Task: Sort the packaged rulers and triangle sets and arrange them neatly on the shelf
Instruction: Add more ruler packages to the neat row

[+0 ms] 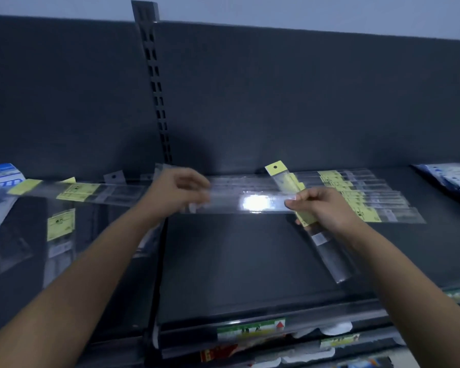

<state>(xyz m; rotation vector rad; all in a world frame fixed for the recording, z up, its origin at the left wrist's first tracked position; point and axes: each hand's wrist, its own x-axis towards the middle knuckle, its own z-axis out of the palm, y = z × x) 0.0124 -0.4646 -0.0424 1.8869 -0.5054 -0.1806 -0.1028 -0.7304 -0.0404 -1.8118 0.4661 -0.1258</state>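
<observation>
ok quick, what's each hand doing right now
Left hand: grips the long clear ruler pack.
Right hand: holds a yellow-tagged ruler pack, fingertips pinching the long pack's end.

Open shelf (237, 264) in front, ruler packs (369, 193) behind

Left hand (176, 191), right hand (323, 209) hold packaged ruler (252, 203) over shelf (223, 264).

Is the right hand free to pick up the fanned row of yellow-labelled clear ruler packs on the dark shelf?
Probably not yet. The right hand grips a short yellow-headed ruler pack and one end of a long clear ruler pack. The fanned row lies just beyond it, nothing between.
</observation>
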